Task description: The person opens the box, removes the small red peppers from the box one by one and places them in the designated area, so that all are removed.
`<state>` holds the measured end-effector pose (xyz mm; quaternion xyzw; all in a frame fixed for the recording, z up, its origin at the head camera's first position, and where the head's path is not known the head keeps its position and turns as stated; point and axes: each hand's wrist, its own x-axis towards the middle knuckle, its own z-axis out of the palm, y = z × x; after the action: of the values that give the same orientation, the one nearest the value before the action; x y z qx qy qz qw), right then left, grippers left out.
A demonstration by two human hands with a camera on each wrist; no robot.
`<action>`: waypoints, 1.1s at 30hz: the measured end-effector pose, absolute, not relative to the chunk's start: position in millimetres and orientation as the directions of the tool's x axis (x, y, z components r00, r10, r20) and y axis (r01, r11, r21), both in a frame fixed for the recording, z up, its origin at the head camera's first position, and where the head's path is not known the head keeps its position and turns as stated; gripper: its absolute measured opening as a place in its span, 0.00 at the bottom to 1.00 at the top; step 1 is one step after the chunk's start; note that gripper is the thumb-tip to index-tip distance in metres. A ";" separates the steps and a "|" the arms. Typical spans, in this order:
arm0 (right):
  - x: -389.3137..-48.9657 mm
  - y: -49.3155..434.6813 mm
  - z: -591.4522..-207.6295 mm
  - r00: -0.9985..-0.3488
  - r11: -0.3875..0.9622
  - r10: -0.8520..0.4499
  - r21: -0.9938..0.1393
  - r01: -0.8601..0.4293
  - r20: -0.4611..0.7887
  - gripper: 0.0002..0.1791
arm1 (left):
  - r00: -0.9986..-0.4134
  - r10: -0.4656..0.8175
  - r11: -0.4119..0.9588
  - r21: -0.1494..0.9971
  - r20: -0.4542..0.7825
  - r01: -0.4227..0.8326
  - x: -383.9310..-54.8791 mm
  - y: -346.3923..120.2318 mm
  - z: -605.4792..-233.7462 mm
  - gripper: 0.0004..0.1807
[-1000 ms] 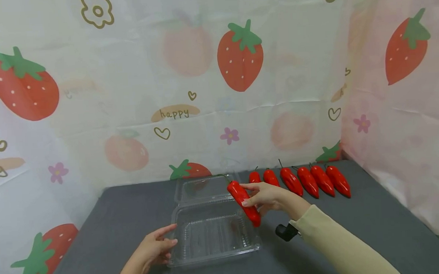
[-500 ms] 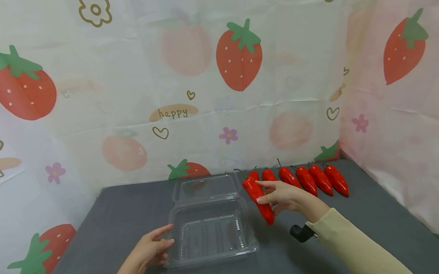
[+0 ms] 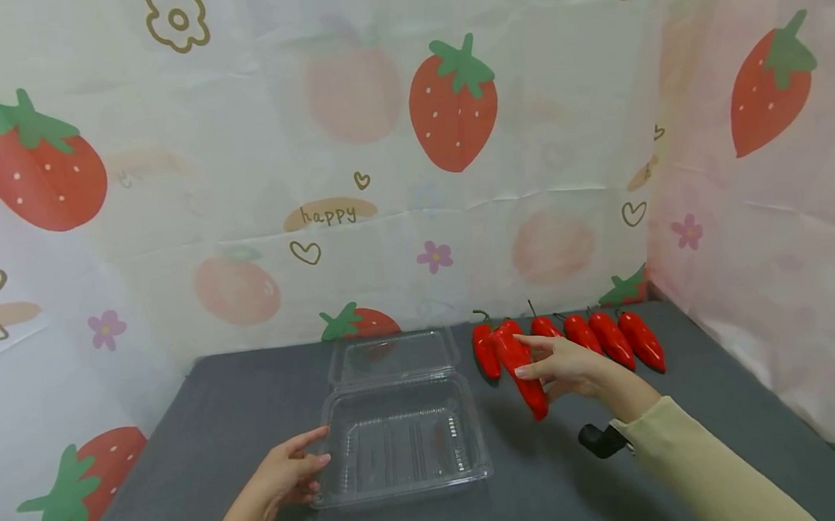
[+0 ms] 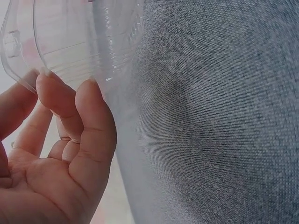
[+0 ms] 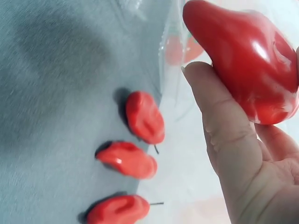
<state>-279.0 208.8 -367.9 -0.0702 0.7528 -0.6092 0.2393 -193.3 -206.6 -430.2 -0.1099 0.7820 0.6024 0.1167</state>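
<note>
A red chili pepper (image 3: 514, 361) is held in my right hand (image 3: 569, 366), above the table and right of the clear plastic clamshell box (image 3: 406, 490). In the right wrist view this glossy pepper (image 5: 250, 56) lies between thumb and fingers. My left hand (image 3: 280, 476) pinches the left rim of the box, which stands with its lid folded back. The left wrist view has the fingertips of that hand (image 4: 60, 140) at the box's edge (image 4: 39, 46). Nothing is seen inside the box.
Several more red peppers (image 3: 611, 341) lie in a row at the back right of the dark grey table (image 3: 256, 400). One pepper (image 3: 486, 351) lies at the row's left end. A strawberry-print curtain (image 3: 384, 137) closes off the back and sides.
My right hand has carried the pepper rightward, from above the box's right edge to a spot before the row of peppers. My left hand has stayed at the box's rim.
</note>
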 end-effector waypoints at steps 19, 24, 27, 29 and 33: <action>-270.9 247.1 -360.6 -0.909 0.267 -0.334 -0.950 0.163 -0.250 0.48 | -0.956 -0.013 0.261 0.922 -0.294 -0.287 -190.3 -208.0 -429.0 0.30; -270.8 257.2 -358.3 -0.919 0.268 -0.323 -0.953 0.140 -0.226 0.48 | -0.956 -0.016 0.257 0.923 -0.293 -0.287 -190.8 -207.2 -429.3 0.29; -271.3 261.9 -358.4 -0.921 0.265 -0.314 -0.953 0.147 -0.229 0.48 | -0.956 -0.016 0.254 0.924 -0.292 -0.286 -190.8 -207.2 -430.2 0.29; -271.7 264.6 -358.9 -0.923 0.260 -0.306 -0.953 0.156 -0.234 0.49 | -0.956 -0.023 0.254 0.923 -0.292 -0.288 -190.6 -207.1 -430.7 0.29; -272.9 269.7 -359.2 -0.928 0.237 -0.296 -0.959 0.159 -0.227 0.48 | -0.955 -0.040 0.257 0.920 -0.295 -0.295 -190.9 -206.7 -431.5 0.29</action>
<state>-272.9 269.7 -359.2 -0.0448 0.7644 -0.6161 0.1844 -190.9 -206.7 -431.5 -0.1064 0.7857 0.6001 0.1064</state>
